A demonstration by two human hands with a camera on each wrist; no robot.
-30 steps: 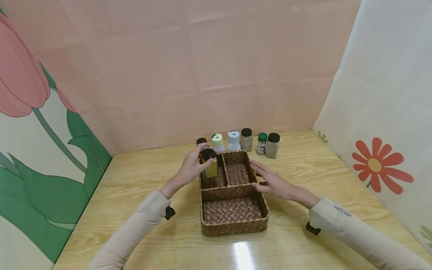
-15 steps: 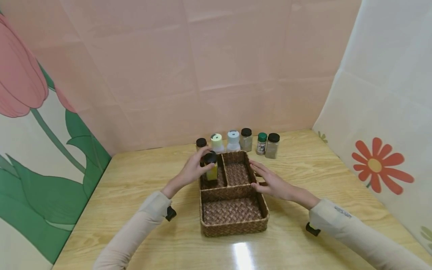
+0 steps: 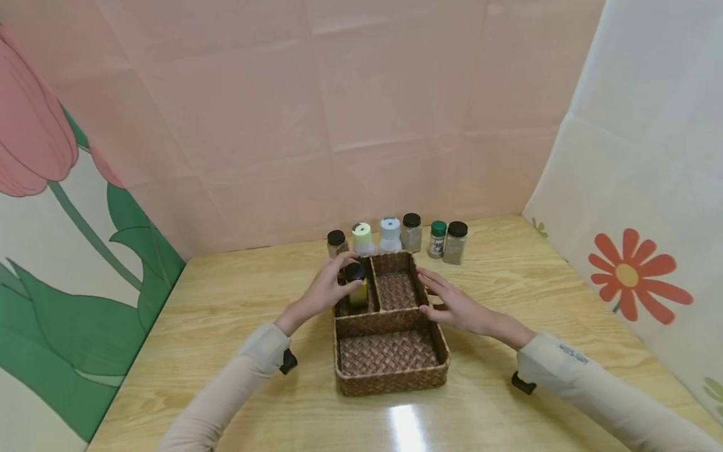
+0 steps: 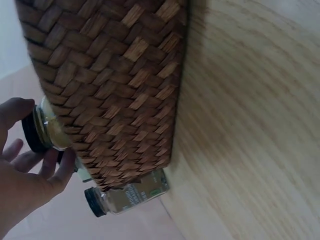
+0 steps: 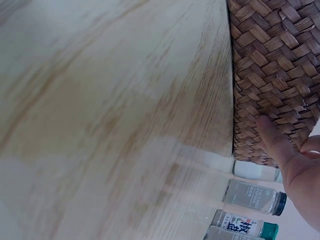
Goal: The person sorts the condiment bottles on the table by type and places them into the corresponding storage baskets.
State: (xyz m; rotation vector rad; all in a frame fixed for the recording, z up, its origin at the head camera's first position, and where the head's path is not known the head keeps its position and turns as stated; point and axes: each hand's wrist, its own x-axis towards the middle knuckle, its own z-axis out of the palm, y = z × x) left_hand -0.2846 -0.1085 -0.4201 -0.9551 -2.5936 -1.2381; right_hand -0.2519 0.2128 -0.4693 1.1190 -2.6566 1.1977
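Observation:
My left hand (image 3: 324, 287) grips a spice jar (image 3: 358, 292) with a black lid and yellow contents, fingers and thumb around its top. That jar stands low inside the back-left compartment of a brown woven basket (image 3: 395, 382) with three compartments; its base is hidden. In the left wrist view the jar's lid (image 4: 34, 131) shows above the basket wall, between thumb and fingers. At the basket's right side my right hand (image 3: 460, 307) rests against the wall and rim with fairly straight fingers. The right wrist view shows one fingertip touching the woven outer wall (image 5: 275, 65).
Behind the basket stand a black-lidded jar (image 3: 336, 243), a yellow-capped bottle (image 3: 363, 238), a blue-capped bottle (image 3: 390, 235) and another black-lidded jar (image 3: 412, 233). Further right are a green-capped shaker (image 3: 437, 239) and a grey black-lidded jar (image 3: 455, 243). A pink cloth (image 3: 395, 125) hangs behind the table.
My left hand has lowered the yellow spice jar deeper into the back-left compartment, shifting slightly toward me. The right hand and the basket have stayed in place.

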